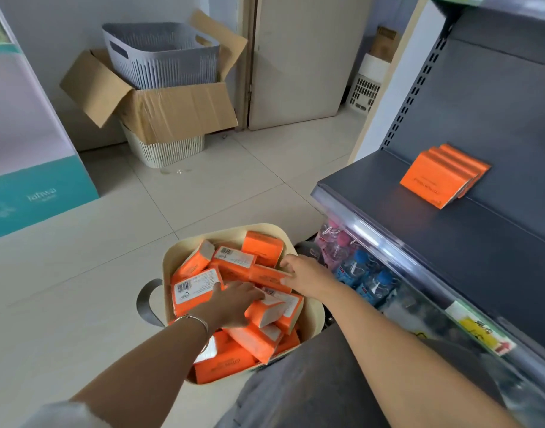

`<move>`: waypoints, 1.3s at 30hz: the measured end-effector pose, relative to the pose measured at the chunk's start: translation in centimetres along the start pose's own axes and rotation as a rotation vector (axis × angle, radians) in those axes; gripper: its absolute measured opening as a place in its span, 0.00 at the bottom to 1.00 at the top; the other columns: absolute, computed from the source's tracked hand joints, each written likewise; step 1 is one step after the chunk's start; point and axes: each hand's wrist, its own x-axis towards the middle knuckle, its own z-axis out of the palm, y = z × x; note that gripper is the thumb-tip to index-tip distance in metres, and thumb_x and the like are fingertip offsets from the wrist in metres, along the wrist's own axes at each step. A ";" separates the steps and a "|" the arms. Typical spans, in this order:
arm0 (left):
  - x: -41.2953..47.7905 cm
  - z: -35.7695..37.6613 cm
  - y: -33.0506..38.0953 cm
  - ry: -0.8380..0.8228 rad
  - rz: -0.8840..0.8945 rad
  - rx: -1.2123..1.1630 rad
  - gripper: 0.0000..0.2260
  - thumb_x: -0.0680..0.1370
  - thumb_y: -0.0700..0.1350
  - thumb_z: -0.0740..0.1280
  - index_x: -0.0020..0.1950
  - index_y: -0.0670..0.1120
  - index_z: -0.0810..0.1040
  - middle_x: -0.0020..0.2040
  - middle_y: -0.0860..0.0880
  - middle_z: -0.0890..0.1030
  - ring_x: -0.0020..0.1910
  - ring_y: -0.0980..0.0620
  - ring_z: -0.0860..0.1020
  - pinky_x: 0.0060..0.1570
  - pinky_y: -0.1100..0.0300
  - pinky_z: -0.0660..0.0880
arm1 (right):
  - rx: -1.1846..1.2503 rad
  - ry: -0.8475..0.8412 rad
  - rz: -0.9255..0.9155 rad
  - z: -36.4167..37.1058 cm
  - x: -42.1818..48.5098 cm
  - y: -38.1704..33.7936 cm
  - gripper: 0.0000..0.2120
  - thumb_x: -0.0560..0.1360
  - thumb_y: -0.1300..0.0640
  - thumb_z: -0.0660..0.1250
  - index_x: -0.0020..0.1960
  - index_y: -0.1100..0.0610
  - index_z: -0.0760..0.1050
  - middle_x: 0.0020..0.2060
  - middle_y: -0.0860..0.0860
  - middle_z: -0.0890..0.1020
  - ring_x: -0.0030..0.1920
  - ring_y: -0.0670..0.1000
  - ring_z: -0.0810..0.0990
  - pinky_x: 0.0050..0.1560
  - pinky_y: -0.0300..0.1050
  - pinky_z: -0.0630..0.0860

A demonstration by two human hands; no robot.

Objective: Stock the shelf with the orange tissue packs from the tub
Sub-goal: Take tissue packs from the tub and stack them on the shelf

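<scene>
Tissue packs [197, 291] bear barcodes; lettering seemingly blurred.

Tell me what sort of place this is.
Most likely a small shop: a steel display shelf with price tags on its front rail, bottled water stocked beneath, and orange tissue packs lined up on it, more waiting in a tub.

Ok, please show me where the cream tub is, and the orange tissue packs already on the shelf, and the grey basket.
cream tub [228, 230]: head view, on the far rim.
orange tissue packs on the shelf [434, 180]: head view, on the front pack's face.
grey basket [163, 63]: head view, on the ribbed front wall.
</scene>
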 end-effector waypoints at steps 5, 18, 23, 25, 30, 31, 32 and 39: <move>2.0 -0.2 0.3 0.063 -0.090 -0.011 0.26 0.76 0.48 0.64 0.73 0.52 0.60 0.70 0.49 0.66 0.69 0.44 0.64 0.61 0.41 0.66 | 0.045 -0.043 0.040 0.7 1.8 1.4 0.17 0.76 0.51 0.65 0.64 0.50 0.71 0.59 0.51 0.77 0.56 0.52 0.77 0.57 0.53 0.76; 4.2 -5.2 -4.3 0.193 -0.189 -0.124 0.22 0.70 0.47 0.64 0.64 0.52 0.70 0.61 0.49 0.75 0.63 0.46 0.71 0.58 0.53 0.69 | -0.105 -0.170 0.038 3.1 6.1 2.7 0.14 0.75 0.54 0.65 0.60 0.51 0.71 0.53 0.50 0.77 0.53 0.53 0.77 0.49 0.48 0.74; 4.9 -5.4 -4.7 0.202 -0.243 -0.176 0.25 0.72 0.47 0.65 0.69 0.52 0.66 0.66 0.50 0.72 0.66 0.46 0.67 0.60 0.54 0.66 | -0.163 -0.204 -0.002 4.8 7.9 2.4 0.18 0.73 0.52 0.67 0.62 0.50 0.69 0.53 0.51 0.76 0.54 0.53 0.77 0.52 0.52 0.76; 5.5 -4.6 -5.0 0.191 -0.267 -0.245 0.27 0.71 0.47 0.65 0.70 0.51 0.64 0.67 0.49 0.71 0.66 0.46 0.68 0.61 0.52 0.69 | -0.210 -0.217 -0.004 5.6 8.5 2.6 0.21 0.73 0.51 0.68 0.64 0.50 0.68 0.54 0.51 0.76 0.56 0.54 0.76 0.55 0.53 0.75; 6.7 -4.1 -6.0 0.165 -0.302 -0.360 0.27 0.70 0.48 0.69 0.68 0.48 0.65 0.62 0.47 0.74 0.62 0.45 0.71 0.59 0.51 0.71 | -0.385 -0.208 -0.018 6.4 9.6 3.1 0.28 0.70 0.46 0.71 0.67 0.51 0.66 0.58 0.53 0.75 0.62 0.56 0.72 0.60 0.55 0.71; 6.9 -4.2 -6.0 0.169 -0.313 -0.371 0.25 0.71 0.48 0.69 0.66 0.47 0.67 0.58 0.47 0.75 0.61 0.45 0.71 0.58 0.53 0.71 | -0.383 -0.211 -0.016 6.5 9.9 3.1 0.29 0.70 0.46 0.71 0.67 0.51 0.66 0.58 0.53 0.75 0.62 0.56 0.72 0.60 0.55 0.70; 7.0 -4.4 -6.0 0.173 -0.322 -0.378 0.23 0.71 0.47 0.69 0.64 0.46 0.68 0.54 0.47 0.75 0.60 0.45 0.71 0.56 0.55 0.70 | -0.376 -0.209 -0.015 6.5 10.1 3.2 0.27 0.71 0.46 0.71 0.66 0.52 0.67 0.57 0.52 0.75 0.61 0.55 0.73 0.59 0.55 0.71; 6.7 -5.6 -5.8 0.311 -0.412 -0.393 0.16 0.72 0.49 0.65 0.57 0.48 0.67 0.51 0.46 0.77 0.53 0.43 0.75 0.49 0.49 0.76 | -0.285 -0.111 0.009 5.7 9.3 2.2 0.11 0.77 0.56 0.62 0.59 0.55 0.70 0.48 0.52 0.77 0.53 0.55 0.78 0.55 0.54 0.72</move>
